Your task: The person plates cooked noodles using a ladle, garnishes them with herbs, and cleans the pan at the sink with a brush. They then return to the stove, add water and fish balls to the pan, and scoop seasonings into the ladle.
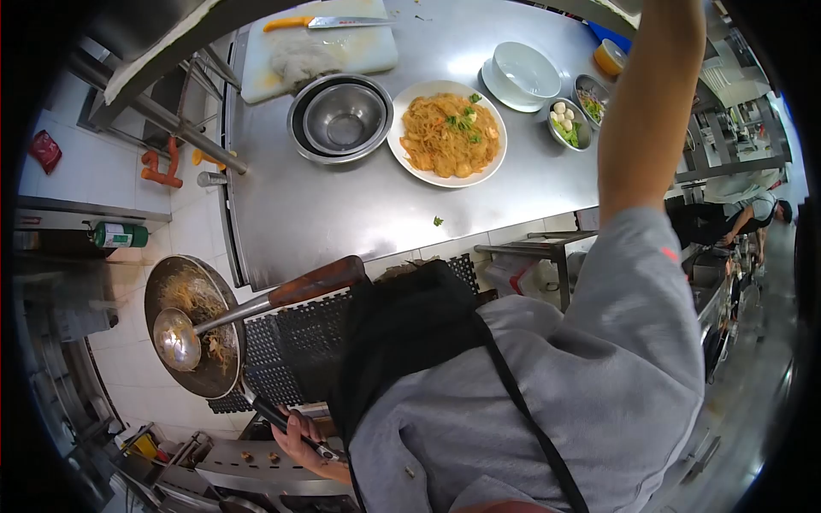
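My left hand (301, 438) is closed around the black handle of a frying pan (233, 350), held low at the left. Bits of noodle cling to the pan's dark inside. A ladle (177, 339) rests with its bowl in the pan, and its wooden handle sticks out to the right, touched by no hand. My right arm stretches up past the top edge, so the right hand is out of sight. On the steel table (342, 218) stands a white plate (398, 152) of orange noodles with green leaves on top. A small green leaf (438, 221) lies near the table's front edge.
Nested metal bowls (346, 118) sit left of the plate. Behind them, a knife (329, 23) lies on a white cutting board (376, 56). A white bowl (526, 73) and small metal bowls of ingredients stand right. Stove knobs (261, 457) show below; another person (744, 218) is far right.
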Available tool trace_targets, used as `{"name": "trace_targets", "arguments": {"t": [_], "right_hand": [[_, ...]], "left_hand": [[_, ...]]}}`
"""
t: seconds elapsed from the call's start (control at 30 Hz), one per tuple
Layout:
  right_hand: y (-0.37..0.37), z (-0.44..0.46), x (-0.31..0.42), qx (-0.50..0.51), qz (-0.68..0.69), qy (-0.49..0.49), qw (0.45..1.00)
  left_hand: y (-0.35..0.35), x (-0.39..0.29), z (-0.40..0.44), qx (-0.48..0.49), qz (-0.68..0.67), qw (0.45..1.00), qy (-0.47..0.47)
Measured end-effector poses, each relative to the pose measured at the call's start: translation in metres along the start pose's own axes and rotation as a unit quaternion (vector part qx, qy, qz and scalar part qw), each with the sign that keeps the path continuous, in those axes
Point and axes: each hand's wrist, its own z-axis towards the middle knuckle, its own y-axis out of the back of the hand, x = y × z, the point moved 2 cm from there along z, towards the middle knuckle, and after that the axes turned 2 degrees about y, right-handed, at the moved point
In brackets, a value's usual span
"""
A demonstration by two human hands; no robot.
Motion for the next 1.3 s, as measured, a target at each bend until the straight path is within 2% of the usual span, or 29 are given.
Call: {"name": "trace_targets", "arguments": {"t": [0.07, 0.1, 0.13, 0.17, 0.2, 0.23, 0.3, 0.37, 0.53, 0.63, 0.7, 0.73, 0.83, 0.9, 0.97, 1.03, 1.07, 1.1, 1.17, 1.3], "right_hand": [[-0.055, -0.050, -0.048, 0.021, 0.018, -0.046, 0.999], [-0.106, -0.078, -0.088, -0.020, 0.005, -0.078, 0.997], [-0.145, -0.097, -0.103, 0.019, 0.085, -0.108, 0.990], [-0.171, -0.112, -0.112, 0.041, 0.025, -0.174, 0.983], [-0.207, -0.133, -0.156, 0.030, 0.039, -0.209, 0.977], [-0.229, -0.146, -0.175, 0.020, -0.008, -0.217, 0.976], [-0.253, -0.165, -0.208, 0.036, 0.013, -0.260, 0.965], [-0.261, -0.172, -0.219, 0.079, -0.080, -0.197, 0.974], [-0.259, -0.174, -0.233, 0.120, -0.025, -0.223, 0.967], [-0.255, -0.171, -0.236, 0.083, 0.051, -0.241, 0.966], [-0.237, -0.166, -0.219, 0.013, -0.016, -0.142, 0.990], [-0.229, -0.165, -0.210, 0.013, -0.016, -0.142, 0.990], [-0.202, -0.170, -0.185, -0.015, 0.008, -0.170, 0.985], [-0.191, -0.179, -0.179, -0.046, 0.082, -0.255, 0.962], [-0.195, -0.182, -0.187, -0.071, 0.088, -0.232, 0.966], [-0.213, -0.188, -0.202, -0.114, 0.214, -0.308, 0.920], [-0.237, -0.196, -0.222, -0.018, -0.003, -0.208, 0.978], [-0.254, -0.212, -0.226, 0.050, -0.163, -0.195, 0.966], [-0.256, -0.220, -0.230, -0.040, -0.074, -0.271, 0.959], [-0.265, -0.222, -0.230, -0.034, -0.120, -0.221, 0.967]], "left_hand": [[-0.002, 0.001, -0.002, -0.006, -0.002, 1.000, -0.003], [-0.002, 0.002, -0.003, -0.006, -0.006, 1.000, 0.000], [-0.002, 0.002, -0.003, -0.005, -0.009, 1.000, 0.001], [-0.001, 0.001, -0.003, -0.009, -0.004, 1.000, 0.001], [0.000, 0.001, -0.004, -0.003, 0.002, 1.000, 0.004], [-0.001, -0.001, -0.005, 0.005, 0.007, 1.000, 0.007], [-0.004, -0.003, -0.009, 0.013, 0.015, 1.000, 0.011], [-0.008, -0.004, -0.012, 0.007, 0.026, 0.999, 0.018], [-0.012, 0.004, -0.019, 0.007, 0.015, 1.000, 0.026], [-0.018, 0.008, -0.022, 0.018, 0.006, 1.000, 0.024], [-0.020, 0.011, -0.023, 0.027, 0.002, 0.999, 0.024], [-0.020, 0.013, -0.023, 0.040, -0.003, 0.999, 0.021], [-0.017, 0.017, -0.022, 0.060, -0.010, 0.998, 0.020], [-0.021, 0.016, -0.021, 0.066, -0.013, 0.998, 0.022], [-0.025, 0.012, -0.021, 0.016, -0.020, 0.999, 0.039], [-0.021, 0.013, -0.018, 0.019, -0.011, 0.999, 0.033], [-0.019, 0.012, -0.017, 0.022, -0.003, 0.999, 0.027], [-0.020, 0.010, -0.017, 0.024, 0.000, 0.999, 0.029], [-0.024, 0.008, -0.017, 0.031, -0.005, 0.999, 0.025], [-0.022, 0.009, -0.016, 0.045, -0.006, 0.998, 0.038]]}}
